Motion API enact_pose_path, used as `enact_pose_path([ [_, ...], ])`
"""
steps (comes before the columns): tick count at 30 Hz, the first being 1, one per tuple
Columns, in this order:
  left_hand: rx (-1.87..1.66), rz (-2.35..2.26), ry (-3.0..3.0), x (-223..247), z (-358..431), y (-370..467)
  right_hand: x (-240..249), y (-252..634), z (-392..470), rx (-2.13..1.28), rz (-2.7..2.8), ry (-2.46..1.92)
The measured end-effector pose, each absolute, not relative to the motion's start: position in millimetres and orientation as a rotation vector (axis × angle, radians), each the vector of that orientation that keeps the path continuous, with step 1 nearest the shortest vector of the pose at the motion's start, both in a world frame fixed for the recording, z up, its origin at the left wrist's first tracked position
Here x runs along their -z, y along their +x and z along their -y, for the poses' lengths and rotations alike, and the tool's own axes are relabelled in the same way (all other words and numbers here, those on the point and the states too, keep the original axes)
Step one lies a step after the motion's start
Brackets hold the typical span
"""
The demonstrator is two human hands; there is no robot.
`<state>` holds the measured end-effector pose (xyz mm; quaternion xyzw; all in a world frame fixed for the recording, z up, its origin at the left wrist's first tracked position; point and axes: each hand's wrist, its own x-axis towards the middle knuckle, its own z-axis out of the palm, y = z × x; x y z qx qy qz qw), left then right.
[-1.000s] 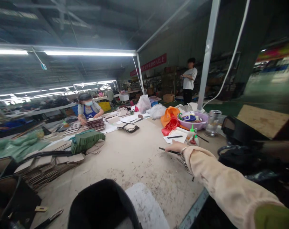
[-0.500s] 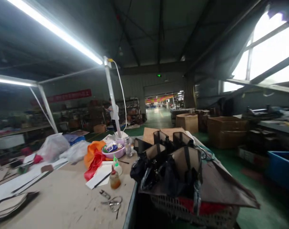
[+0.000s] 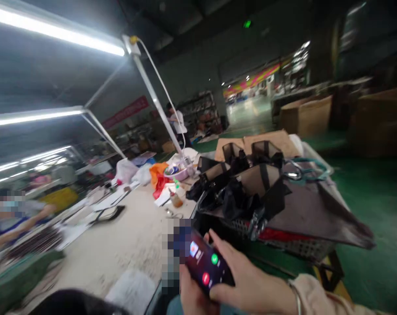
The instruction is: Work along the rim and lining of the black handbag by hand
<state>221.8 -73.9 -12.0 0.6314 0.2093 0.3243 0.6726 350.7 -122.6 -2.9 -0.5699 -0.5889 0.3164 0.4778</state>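
A lit phone [image 3: 203,262] lies between my hands at the bottom centre, its screen showing a green and a red call button. My left hand [image 3: 193,291] holds it from the lower left side. Around its right edge, my right hand [image 3: 247,275] has its fingers and thumb closed, with the thumb at the lower part of the screen. The top of the phone is blurred over. The worktable [image 3: 136,223] is to the left of the hands, and black bags [image 3: 241,197] lie just beyond them.
A plastic basket [image 3: 310,249] under the bags stands right of the table. Glue bottles [image 3: 176,199] and a purple bowl [image 3: 179,173] sit at the table's far end. A co-worker [image 3: 18,214] is at the left; another person [image 3: 178,120] stands farther back. Cardboard boxes [image 3: 306,116] are behind.
Both hands have come into view, holding the phone. The view has tilted and turned, and a co-worker now shows at the left.
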Motion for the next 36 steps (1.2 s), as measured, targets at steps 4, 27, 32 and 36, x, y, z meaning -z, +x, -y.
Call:
enact_pose_path([
  [4,-0.798,-0.476,0.815,-7.5,76.2,260.6,-1.1,389.7,144.2,-1.136,1.068,-0.852],
  [27,-0.377,-0.203,0.459,-48.5,4.7,428.2,-62.9,503.3,115.4,-0.746,0.63,-1.061],
  [32,-0.208,-0.223,0.386,-87.2,-20.6,445.4,-96.4,503.3,102.3,-0.759,0.404,-0.806],
  [36,-0.079,-0.174,0.342,-112.6,-31.1,463.4,-118.8,505.8,119.3,-0.697,0.303,-0.816],
])
